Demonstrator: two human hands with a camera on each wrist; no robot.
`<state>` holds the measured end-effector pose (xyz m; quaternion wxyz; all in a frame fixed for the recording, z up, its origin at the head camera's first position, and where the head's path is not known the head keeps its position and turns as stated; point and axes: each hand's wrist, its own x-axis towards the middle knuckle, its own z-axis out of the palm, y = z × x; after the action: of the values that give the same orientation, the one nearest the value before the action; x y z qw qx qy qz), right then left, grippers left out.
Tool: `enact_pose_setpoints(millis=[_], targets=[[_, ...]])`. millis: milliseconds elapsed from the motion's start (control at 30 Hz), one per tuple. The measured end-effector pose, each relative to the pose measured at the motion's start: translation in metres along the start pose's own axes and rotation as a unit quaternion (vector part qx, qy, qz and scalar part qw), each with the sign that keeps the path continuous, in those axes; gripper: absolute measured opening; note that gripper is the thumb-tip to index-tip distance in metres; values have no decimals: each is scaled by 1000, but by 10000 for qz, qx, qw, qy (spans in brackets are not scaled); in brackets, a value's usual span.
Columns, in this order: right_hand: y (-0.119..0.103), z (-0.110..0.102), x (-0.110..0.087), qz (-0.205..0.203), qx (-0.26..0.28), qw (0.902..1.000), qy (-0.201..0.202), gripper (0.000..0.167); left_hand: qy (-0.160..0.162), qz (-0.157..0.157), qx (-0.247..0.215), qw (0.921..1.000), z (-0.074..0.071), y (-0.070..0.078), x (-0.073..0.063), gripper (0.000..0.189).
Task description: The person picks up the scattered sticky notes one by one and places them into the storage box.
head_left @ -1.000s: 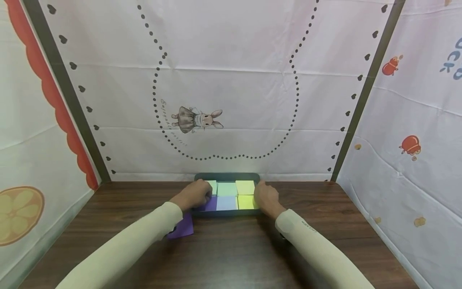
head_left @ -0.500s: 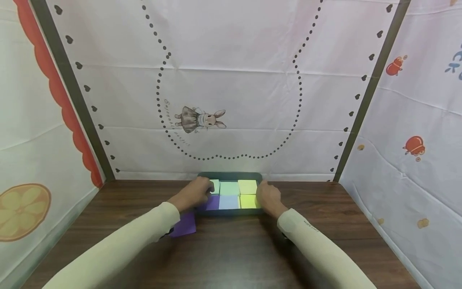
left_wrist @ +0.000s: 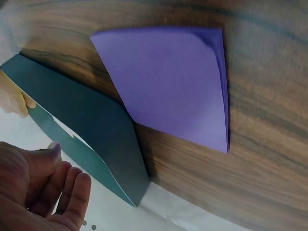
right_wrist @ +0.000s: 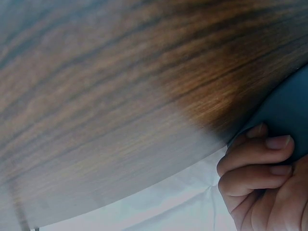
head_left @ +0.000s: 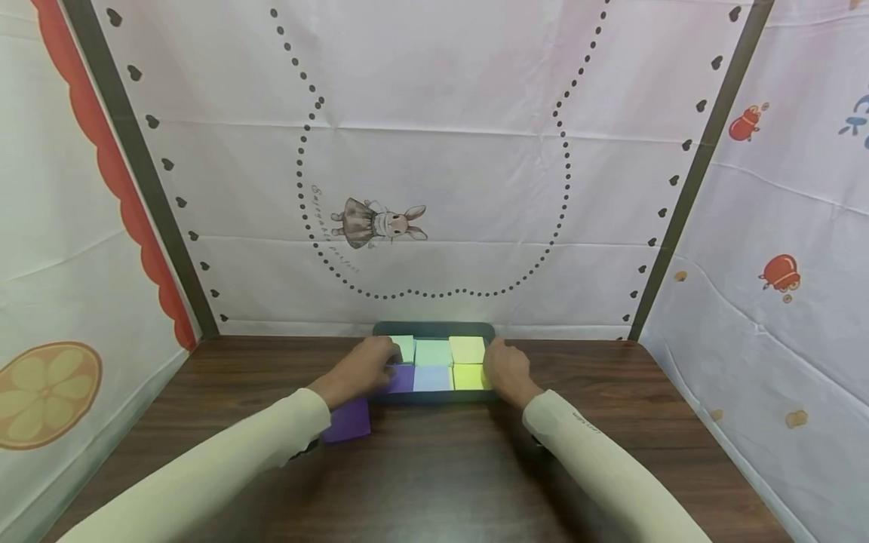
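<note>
A shallow dark teal box [head_left: 434, 397] at the far table edge holds several coloured paper squares in two rows. My left hand [head_left: 360, 369] hovers over its left end, beside the purple square [head_left: 403, 378] and a pale green square [head_left: 405, 348]. In the left wrist view that hand's fingers [left_wrist: 77, 192] are loosely bent above the box, with nothing visible in them. My right hand [head_left: 508, 373] grips the box's right end wall; its curled fingers [right_wrist: 255, 156] lie against the outside. A purple paper square [left_wrist: 168, 82], layered at one edge, lies on the table before the box's left corner.
The brown wood-grain table [head_left: 434, 475] spreads in front of the box. A white printed cloth [head_left: 434, 166] rises right behind it, with more cloth walls on the left and right.
My left hand has drawn slightly left over the box, uncovering more of the pale green square. The right hand keeps its grip. The head view has shifted a little.
</note>
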<state>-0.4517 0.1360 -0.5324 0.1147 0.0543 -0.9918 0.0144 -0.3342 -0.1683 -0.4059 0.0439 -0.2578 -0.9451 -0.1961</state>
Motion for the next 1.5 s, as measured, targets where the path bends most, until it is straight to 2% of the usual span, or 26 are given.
enact_pose_setpoints(millis=[133, 167, 367, 633, 833, 1067, 1267, 1433, 1500], targets=[[-1, -8, -1, -73, -70, 9999, -4, 31, 80, 76, 4, 9999, -2, 4, -5, 26], [1, 0, 5, -36, -29, 10000, -82, 31, 94, 78, 7, 9999, -3, 5, -6, 25], [5, 7, 13, 24, 86, 9996, -268, 33, 120, -55, -104, 9999, -6, 8, -17, 18], [1, -2, 8, 168, 228, 9991, -307, 34, 188, -246, -341, 9989, -1, 0, -33, 17], [-4, -12, 2, 299, 354, 9979, -455, 35, 296, -240, -552, 9977, 2, -5, -44, 16], [4, 4, 16, 125, 50, 9986, -504, 31, 507, -191, -535, 9971, -4, -12, -52, 16], [5, -1, 12, 50, 171, 9989, -425, 28, 422, -536, -469, 9966, -10, -19, -61, 19], [-4, -20, -4, 114, 317, 9989, -327, 24, 120, -960, -429, 9944, -7, -29, -70, 25], [-9, -28, -9, 177, 354, 9982, -442, 24, 31, -1058, -383, 9936, -4, -34, -74, 27]])
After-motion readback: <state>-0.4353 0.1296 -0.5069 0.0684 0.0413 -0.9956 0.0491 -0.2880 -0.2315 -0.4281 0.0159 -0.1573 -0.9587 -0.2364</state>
